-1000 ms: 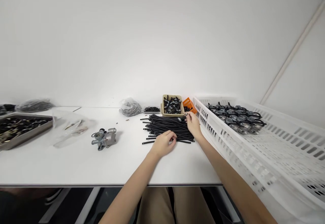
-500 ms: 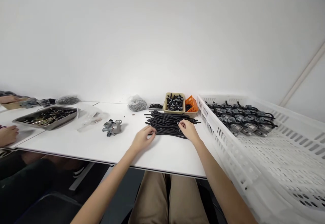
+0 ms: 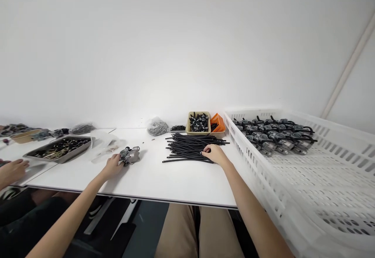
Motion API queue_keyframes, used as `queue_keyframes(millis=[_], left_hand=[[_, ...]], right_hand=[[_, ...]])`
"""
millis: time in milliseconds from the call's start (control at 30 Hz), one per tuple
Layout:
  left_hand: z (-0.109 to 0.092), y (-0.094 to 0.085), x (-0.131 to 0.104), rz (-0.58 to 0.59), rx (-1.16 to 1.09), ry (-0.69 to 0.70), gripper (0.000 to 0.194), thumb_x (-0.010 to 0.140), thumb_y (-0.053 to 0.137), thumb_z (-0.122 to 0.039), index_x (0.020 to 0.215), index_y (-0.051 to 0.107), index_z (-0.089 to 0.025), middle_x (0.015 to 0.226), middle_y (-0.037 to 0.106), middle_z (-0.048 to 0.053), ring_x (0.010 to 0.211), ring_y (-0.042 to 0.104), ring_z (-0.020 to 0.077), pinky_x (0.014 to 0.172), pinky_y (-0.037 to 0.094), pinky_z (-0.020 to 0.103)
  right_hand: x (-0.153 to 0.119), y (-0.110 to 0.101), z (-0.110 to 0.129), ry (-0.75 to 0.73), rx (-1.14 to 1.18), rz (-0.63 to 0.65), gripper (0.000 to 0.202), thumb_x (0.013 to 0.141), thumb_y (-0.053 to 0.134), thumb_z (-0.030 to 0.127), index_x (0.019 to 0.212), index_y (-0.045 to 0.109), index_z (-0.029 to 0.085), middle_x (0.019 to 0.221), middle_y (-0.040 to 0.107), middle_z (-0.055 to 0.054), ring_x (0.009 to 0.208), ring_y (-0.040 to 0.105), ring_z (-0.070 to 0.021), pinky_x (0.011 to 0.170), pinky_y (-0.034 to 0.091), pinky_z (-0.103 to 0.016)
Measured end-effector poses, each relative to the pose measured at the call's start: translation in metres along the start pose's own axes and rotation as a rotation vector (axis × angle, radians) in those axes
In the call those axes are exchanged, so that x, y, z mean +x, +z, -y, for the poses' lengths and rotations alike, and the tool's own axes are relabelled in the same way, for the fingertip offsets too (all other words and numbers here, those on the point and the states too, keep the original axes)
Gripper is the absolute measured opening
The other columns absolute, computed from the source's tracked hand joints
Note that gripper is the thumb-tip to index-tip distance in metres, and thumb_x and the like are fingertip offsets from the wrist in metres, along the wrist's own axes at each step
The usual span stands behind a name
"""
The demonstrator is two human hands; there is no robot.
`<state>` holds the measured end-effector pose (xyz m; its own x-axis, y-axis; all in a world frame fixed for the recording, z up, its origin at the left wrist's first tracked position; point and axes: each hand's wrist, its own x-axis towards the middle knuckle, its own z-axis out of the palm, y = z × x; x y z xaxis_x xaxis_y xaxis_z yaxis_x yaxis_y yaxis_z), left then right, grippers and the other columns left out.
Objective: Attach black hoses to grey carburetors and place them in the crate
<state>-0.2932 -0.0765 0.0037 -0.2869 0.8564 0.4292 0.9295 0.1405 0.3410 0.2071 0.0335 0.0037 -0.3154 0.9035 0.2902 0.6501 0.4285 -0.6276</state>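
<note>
My left hand (image 3: 113, 166) is at the left side of a grey metal carburetor (image 3: 131, 156) on the white table, its fingers against the part. My right hand (image 3: 215, 153) rests at the right end of a pile of black rubber hoses (image 3: 187, 147), thumb and fingers brought together. Whatever those fingertips pinch is too small to make out. One hose lies a little apart along the pile's near edge.
A white crate (image 3: 272, 180) with several carburetors stands at the right. Behind the hoses are a beige bin (image 3: 199, 133), an orange basket (image 3: 222, 123) and a bagged bundle (image 3: 157, 127). A metal tray (image 3: 63, 158) and another person's hand (image 3: 13, 172) are at the left.
My left hand has moved left from the hoses to the carburetor. My right hand has stayed at the hose pile, its fingers closer together. The near hose has shifted slightly.
</note>
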Motion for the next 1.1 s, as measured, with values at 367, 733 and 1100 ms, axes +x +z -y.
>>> queue_keyframes(millis=[367,733,1100], left_hand=[[0.004,-0.031,0.016,0.299,0.331,0.336,0.036,0.081,0.043,-0.054,0.075,0.051,-0.019,0.079,0.061,0.010,0.079,0.060,0.0285,0.075,0.047,0.039],[-0.161,-0.025,-0.018,0.453,0.107,0.866,0.025,0.088,0.046,-0.044,0.082,0.058,-0.023,0.076,0.059,0.009,0.065,0.058,0.0222,0.071,0.045,0.035],[-0.310,0.029,-0.055,0.314,0.052,0.668,0.028,0.090,0.045,-0.039,0.072,0.054,-0.020,0.067,0.062,0.006,0.062,0.061,0.0220,0.057,0.038,0.029]], right_hand=[[-0.001,-0.002,0.002,0.031,0.030,0.046,0.016,0.076,0.062,0.029,0.078,0.072,0.018,0.092,0.073,-0.008,0.086,0.066,-0.0219,0.073,0.045,-0.028],[0.000,-0.001,-0.001,0.031,0.032,0.057,0.015,0.073,0.056,0.021,0.075,0.070,0.018,0.082,0.072,-0.005,0.075,0.064,-0.0173,0.065,0.042,-0.024],[0.011,0.000,-0.007,0.049,0.281,-0.135,0.008,0.070,0.059,0.024,0.070,0.063,0.017,0.076,0.069,-0.005,0.071,0.062,-0.0175,0.069,0.046,-0.027]])
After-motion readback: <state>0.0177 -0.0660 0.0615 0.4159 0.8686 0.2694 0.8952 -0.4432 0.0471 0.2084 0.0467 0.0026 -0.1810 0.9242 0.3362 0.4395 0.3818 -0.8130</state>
